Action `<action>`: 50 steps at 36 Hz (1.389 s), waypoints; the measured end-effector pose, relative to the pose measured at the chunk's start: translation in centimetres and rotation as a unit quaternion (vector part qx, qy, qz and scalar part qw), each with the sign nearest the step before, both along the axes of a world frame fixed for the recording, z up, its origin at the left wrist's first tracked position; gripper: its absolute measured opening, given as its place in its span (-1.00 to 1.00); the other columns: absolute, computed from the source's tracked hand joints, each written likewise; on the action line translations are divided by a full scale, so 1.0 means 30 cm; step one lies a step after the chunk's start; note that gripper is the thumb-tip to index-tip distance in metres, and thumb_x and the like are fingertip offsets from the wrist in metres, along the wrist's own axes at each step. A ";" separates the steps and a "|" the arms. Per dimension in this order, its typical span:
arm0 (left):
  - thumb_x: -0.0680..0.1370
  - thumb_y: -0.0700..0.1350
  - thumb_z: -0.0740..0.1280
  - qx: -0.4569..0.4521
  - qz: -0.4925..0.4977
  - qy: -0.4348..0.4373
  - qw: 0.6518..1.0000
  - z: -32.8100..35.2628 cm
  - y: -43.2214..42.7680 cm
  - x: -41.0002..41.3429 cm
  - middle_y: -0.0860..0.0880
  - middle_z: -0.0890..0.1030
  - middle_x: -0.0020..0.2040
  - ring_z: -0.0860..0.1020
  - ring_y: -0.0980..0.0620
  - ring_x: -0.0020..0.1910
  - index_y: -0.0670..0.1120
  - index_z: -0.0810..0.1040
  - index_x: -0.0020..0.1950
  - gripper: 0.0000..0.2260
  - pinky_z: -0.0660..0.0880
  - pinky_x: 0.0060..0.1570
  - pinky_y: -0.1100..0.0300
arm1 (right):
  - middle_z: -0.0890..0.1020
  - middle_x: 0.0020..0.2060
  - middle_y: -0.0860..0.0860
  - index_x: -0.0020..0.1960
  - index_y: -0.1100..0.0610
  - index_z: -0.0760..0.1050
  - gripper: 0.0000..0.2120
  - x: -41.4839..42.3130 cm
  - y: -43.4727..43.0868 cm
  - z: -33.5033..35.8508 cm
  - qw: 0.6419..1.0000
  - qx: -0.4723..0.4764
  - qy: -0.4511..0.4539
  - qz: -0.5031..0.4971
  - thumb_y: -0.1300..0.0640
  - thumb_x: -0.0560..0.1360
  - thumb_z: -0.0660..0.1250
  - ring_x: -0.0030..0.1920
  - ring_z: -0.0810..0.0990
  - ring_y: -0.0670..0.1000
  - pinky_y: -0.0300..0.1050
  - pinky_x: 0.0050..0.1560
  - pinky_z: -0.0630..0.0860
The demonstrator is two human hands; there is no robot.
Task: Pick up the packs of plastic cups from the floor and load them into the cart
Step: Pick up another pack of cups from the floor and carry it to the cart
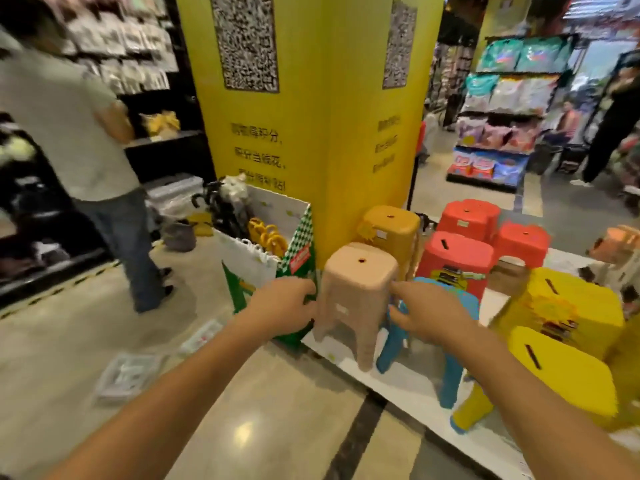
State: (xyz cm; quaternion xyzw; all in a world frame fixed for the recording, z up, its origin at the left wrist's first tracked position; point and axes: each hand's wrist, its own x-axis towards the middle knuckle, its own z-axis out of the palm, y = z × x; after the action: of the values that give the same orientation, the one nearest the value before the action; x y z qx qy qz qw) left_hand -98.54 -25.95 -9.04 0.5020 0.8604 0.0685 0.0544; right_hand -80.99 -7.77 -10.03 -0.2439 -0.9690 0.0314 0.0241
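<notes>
both hands at the beige stool, cup packs on the floor to the left

below and to the left of our left hand (284,306), a clear pack of cups (126,375) lies on the floor, with a second pack (201,336) just beyond it. our left hand is at the left side of the beige stool (356,292), fingers curled; we cannot tell whether it grips. our right hand (427,315) is at the stool's right side, fingers loose, holding nothing. beyond both hands are red stools (457,254) and a yellow pillar (311,133).

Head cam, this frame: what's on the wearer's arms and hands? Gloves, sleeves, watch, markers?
Nothing worn shows. The left hand and right hand are bare: no gloves, rings or tape. The left forearm and right forearm are bare to the frame edge: no sleeve, watch or band. The picture is soft, so small marks could be missed.
</notes>
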 end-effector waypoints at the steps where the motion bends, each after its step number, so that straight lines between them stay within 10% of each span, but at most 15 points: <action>1: 0.60 0.03 0.20 -0.006 0.029 -0.001 1.000 -0.002 -0.035 -0.024 -0.03 0.61 0.04 0.58 -0.04 -0.03 -0.03 0.55 0.18 -0.74 0.57 -0.09 0.04 | 0.59 0.08 0.00 0.27 -0.02 0.44 -0.72 -0.050 -0.010 -0.002 1.000 -0.005 -0.006 0.022 -0.04 0.59 0.21 0.08 0.58 0.08 0.03 -0.05 0.56; 14: 0.58 0.03 0.21 -0.028 0.312 -0.014 0.950 -0.064 -0.560 -0.238 -0.03 0.61 0.19 0.56 -0.06 0.10 0.01 0.54 0.26 -0.70 0.53 0.08 0.02 | 0.62 -0.06 -0.03 0.15 -0.01 0.52 -0.72 -0.612 -0.281 -0.101 0.963 -0.013 0.001 0.268 -0.10 0.56 0.17 -0.16 0.59 0.00 -0.01 -0.22 0.61; 21: 0.61 0.02 0.22 -0.005 0.406 -0.039 0.913 -0.123 -0.844 -0.337 -0.01 0.58 0.23 0.54 -0.01 0.16 0.00 0.51 0.33 -0.69 0.51 0.10 0.08 | 0.60 0.00 -0.04 0.24 -0.02 0.48 -0.70 -0.879 -0.527 -0.169 0.936 -0.031 -0.008 0.352 -0.08 0.57 0.17 -0.08 0.53 0.02 -0.13 -0.32 0.32; 32: 0.62 0.07 0.20 0.009 0.458 -0.044 0.888 -0.226 -1.198 -0.747 -0.01 0.56 0.26 0.53 -0.03 0.20 -0.01 0.46 0.37 -0.65 0.50 0.12 0.06 | 0.58 0.23 -0.01 0.39 -0.05 0.41 -0.61 -1.380 -0.889 -0.165 0.921 -0.002 -0.043 0.388 -0.11 0.61 0.15 0.19 0.56 0.06 -0.01 0.05 0.56; 50: 0.62 0.08 0.17 -0.064 0.459 0.014 0.886 -0.301 -1.275 -1.531 -0.04 0.55 0.25 0.54 -0.08 0.19 0.01 0.45 0.38 -0.64 0.50 0.14 0.01 | 0.60 0.12 0.04 0.27 0.04 0.45 -0.68 -2.207 -0.976 -0.260 0.907 0.040 -0.075 0.412 -0.06 0.60 0.14 0.06 0.60 0.13 0.03 -0.03 0.59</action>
State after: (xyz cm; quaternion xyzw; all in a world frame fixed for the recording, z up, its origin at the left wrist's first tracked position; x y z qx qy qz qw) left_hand -144.47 -64.22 -18.06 0.0478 0.9979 0.0235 0.0371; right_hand -147.20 -37.06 -17.84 0.1765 -0.9826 -0.0187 -0.0540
